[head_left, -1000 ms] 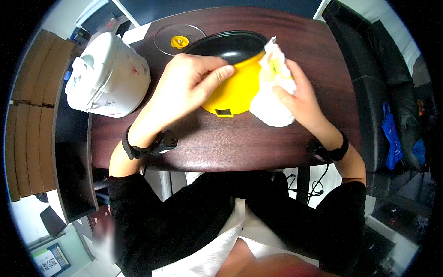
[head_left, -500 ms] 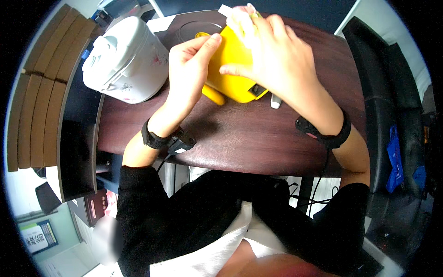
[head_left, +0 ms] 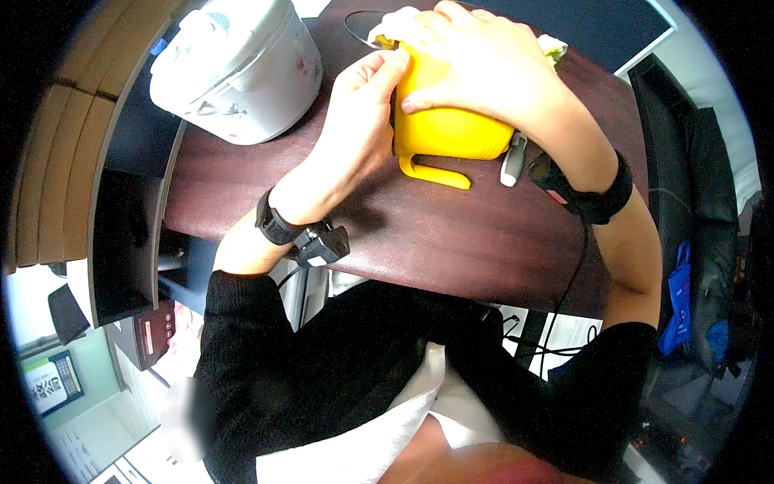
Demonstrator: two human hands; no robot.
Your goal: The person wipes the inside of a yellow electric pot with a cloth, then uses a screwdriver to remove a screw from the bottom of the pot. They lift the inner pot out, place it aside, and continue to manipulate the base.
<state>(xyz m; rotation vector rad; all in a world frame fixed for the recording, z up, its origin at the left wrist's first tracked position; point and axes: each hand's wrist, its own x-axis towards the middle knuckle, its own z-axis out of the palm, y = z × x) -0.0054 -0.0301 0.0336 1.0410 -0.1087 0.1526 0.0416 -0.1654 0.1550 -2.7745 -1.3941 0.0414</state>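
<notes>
A yellow plastic body [head_left: 451, 135] with an L-shaped arm like a handle lies on the dark wooden table; its exact kind I cannot tell. My left hand [head_left: 367, 97] grips its left edge, thumb and fingers closed on it. My right hand [head_left: 488, 60] lies over its upper side, pressing a pale cloth [head_left: 399, 26] against it. Part of the cloth is hidden under the fingers. Next to the yellow body's lower right corner, a small grey and white piece [head_left: 513, 161] rests on the table.
A white rice cooker [head_left: 266, 89] with a floral pattern stands at the left on the table [head_left: 403, 234]. Brown cardboard boxes [head_left: 60, 177] are stacked beyond it. A black chair [head_left: 685, 177] is at the right, with a blue bag [head_left: 679, 298]. Black cables hang below the table edge.
The yellow body has been turned, so its handle now points toward me and right. Both hands have shifted right with it, the right hand still over the cloth.
</notes>
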